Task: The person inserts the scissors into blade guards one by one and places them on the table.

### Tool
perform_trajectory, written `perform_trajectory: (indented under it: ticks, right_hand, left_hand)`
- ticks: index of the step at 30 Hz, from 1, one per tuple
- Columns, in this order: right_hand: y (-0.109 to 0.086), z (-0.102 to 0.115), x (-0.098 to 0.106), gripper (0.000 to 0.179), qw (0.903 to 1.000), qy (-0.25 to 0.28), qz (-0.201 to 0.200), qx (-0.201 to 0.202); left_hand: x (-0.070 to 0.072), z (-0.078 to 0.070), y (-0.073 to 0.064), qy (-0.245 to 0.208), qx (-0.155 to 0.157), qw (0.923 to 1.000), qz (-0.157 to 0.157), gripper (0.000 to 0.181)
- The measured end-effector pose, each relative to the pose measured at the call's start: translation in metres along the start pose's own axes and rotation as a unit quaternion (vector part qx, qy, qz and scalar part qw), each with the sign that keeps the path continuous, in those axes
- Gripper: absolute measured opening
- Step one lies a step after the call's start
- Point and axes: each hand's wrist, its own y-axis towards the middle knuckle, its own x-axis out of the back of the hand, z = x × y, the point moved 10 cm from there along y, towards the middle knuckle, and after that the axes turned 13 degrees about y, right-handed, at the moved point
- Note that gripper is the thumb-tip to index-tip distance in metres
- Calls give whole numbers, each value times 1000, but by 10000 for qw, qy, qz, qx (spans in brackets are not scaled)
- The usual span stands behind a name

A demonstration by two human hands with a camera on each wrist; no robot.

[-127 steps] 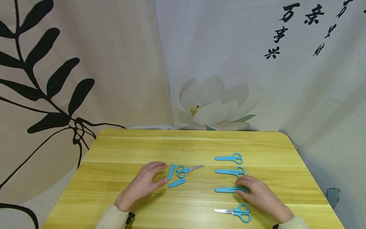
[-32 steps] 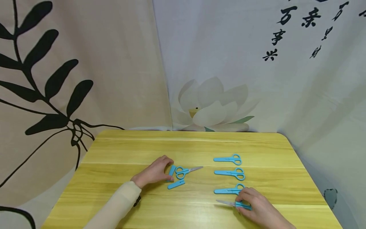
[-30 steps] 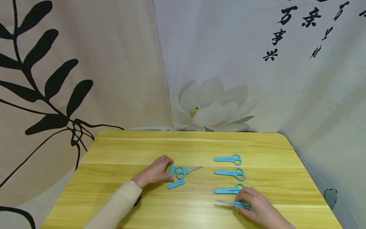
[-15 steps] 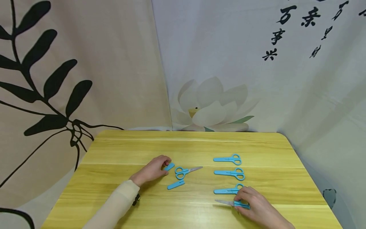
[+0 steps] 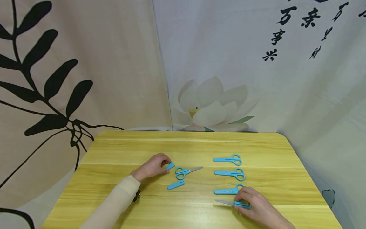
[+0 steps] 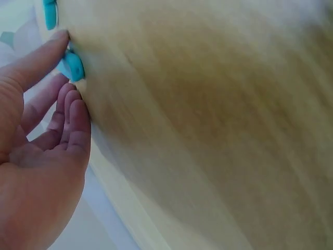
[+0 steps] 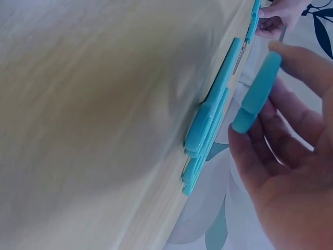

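In the head view my left hand (image 5: 152,166) pinches one end of a short blue scissor cover (image 5: 170,166). The cover (image 6: 73,65) shows between thumb and fingers in the left wrist view. My right hand (image 5: 255,203) grips the blue handles of a pair of scissors (image 5: 226,202), bare blades pointing left. Close to the left hand lie another pair of scissors (image 5: 181,173) with bare blades and a second blue cover (image 5: 176,184). Just beyond the right hand lies a pair of covered scissors (image 5: 226,191), its handles partly hidden by the fingers.
Two more covered scissors, the farthest pair (image 5: 227,159) and the one nearer (image 5: 228,173), lie in a column on the right half of the wooden table (image 5: 137,146). A printed curtain (image 5: 120,79) hangs behind the table's far edge.
Since the earliest frame, my right hand has moved from the third pair to the nearest scissors and gripped them. My left hand has taken hold of the upper cover and turned it.
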Motion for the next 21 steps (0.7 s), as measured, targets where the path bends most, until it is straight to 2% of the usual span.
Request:
perform_trajectory:
  ticks: [7,14,21]
  right_hand:
    - [1,-1,1,25,9999,-80,-68,-100]
    - [7,2,6,30,9996,-88,-249,45]
    - [15,5,7,34,9990,51,-394,207]
  left_hand:
    - [2,1,2,75,-33,9999,-106,14]
    - [6,-5,1,252,-51,9995,-207,11]
    - [5,-5,1,449,26,9987,-239,9]
